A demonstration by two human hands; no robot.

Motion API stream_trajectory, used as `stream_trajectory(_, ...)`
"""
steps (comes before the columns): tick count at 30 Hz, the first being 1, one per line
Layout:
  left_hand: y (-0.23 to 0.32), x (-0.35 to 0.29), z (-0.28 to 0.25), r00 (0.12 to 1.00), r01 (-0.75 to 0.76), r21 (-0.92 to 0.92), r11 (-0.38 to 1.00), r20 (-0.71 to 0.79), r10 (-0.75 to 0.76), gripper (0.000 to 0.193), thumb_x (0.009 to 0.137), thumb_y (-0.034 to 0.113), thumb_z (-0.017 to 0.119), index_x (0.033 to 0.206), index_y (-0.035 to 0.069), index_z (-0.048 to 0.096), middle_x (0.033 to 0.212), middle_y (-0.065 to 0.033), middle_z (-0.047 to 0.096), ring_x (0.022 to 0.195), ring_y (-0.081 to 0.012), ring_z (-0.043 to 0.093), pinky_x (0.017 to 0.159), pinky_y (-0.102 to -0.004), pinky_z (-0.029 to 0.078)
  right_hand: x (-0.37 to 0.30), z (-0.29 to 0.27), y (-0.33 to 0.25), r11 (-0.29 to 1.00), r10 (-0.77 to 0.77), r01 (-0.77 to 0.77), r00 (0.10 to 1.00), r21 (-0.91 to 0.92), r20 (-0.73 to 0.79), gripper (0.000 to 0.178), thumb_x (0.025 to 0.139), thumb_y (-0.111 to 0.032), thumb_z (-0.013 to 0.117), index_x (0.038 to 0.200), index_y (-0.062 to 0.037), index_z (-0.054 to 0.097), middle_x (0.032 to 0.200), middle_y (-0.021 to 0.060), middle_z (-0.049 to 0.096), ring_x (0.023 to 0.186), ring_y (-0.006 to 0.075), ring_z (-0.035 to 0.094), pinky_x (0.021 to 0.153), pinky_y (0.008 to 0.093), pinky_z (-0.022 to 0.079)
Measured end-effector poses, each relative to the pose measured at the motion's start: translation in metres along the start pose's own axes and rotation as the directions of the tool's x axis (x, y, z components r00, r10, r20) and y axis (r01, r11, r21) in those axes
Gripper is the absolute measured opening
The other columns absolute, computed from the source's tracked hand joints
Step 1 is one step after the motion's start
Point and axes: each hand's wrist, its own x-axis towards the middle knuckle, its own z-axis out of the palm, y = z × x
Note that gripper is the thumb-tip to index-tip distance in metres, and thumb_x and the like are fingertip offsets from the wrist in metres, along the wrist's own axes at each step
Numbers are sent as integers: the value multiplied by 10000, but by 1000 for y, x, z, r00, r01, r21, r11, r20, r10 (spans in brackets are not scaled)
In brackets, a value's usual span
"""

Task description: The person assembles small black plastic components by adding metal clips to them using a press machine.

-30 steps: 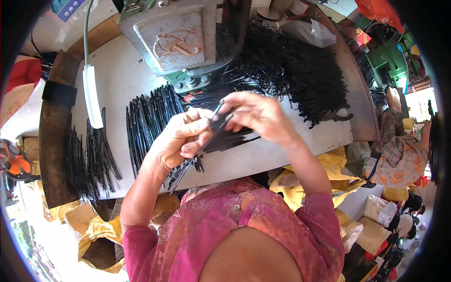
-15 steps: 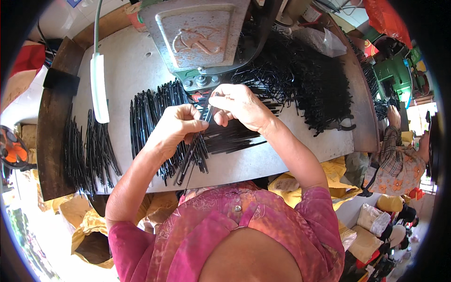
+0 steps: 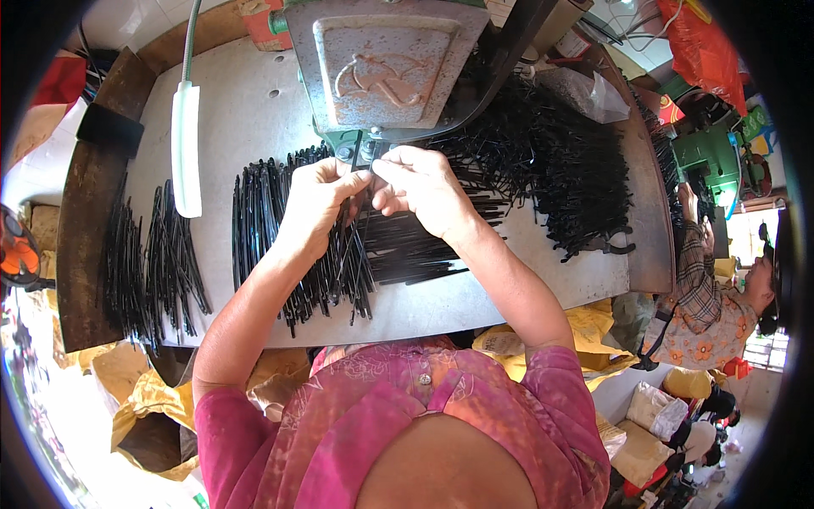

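Moved: my left hand [image 3: 320,204], right hand [image 3: 426,191], nearer the machine [image 3: 386,76]
Left grip: pinching black rods [image 3: 346,259]
Right grip: I can't tell
Room: bare tabletop [image 3: 407,312], front edge [image 3: 593,297]

Thin black rods [image 3: 349,242] are partly covered by the left hand [image 3: 320,199], their upper ends too small to be made out, and whatever is pinched by the right hand [image 3: 422,188] is hidden by its fingers. The grey-green machine [image 3: 381,76] is cut off by the top edge. The orange fan [image 3: 19,246] is clipped by the left rim; the co-worker's hand [image 3: 688,204] is too small to be read.
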Motion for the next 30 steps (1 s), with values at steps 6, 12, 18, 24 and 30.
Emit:
stream_trajectory(6, -2, 5, -1, 998, -37, 17, 999, -41, 37, 189, 766, 122, 611, 630, 63, 494, 510, -11, 493, 365, -55, 402, 339, -174, 293, 9, 0, 0, 1000, 2, -2, 1000, 5, 14, 141, 834, -129, 509, 822, 9, 536, 683, 43, 545, 543, 94, 547, 471, 190, 454)
stream_trajectory(12, -5, 6, 0, 997, -48, 14, 999, -67, 49, 193, 764, 122, 613, 630, 68, 486, 510, -11, 492, 377, -58, 413, 347, -175, 303, 11, 1, -1, 1000, 13, -12, 1000, -21, 7, 143, 832, -131, 513, 814, 9, 539, 681, 40, 541, 541, 91, 547, 462, 187, 450)
stream_trajectory(18, -4, 6, -1, 997, -36, 8, 999, -61, 37, 195, 762, 124, 616, 631, 68, 483, 509, -7, 491, 385, -58, 418, 348, -175, 303, 12, 2, -2, 1000, 13, -13, 1000, -21, -1, 136, 827, -127, 520, 810, 6, 546, 682, 36, 543, 532, 87, 547, 457, 189, 452)
stream_trajectory(24, -6, 7, 2, 997, -35, -25, 999, -71, 33, 187, 758, 114, 619, 642, 67, 481, 521, -7, 488, 396, -57, 418, 339, -177, 307, 11, 3, 0, 1000, -1, 2, 998, 5, -55, 143, 820, -101, 522, 758, 27, 535, 625, 58, 537, 473, 109, 551, 396, 193, 454)
stream_trajectory(30, -7, 10, -2, 998, -44, -65, 997, -37, 41, 135, 759, 94, 610, 722, 55, 486, 546, -10, 495, 402, -54, 410, 340, -176, 312, 9, 3, 0, 999, 22, -24, 998, -35, -60, 139, 812, -138, 543, 782, -4, 562, 650, 30, 542, 507, 79, 540, 430, 182, 443)
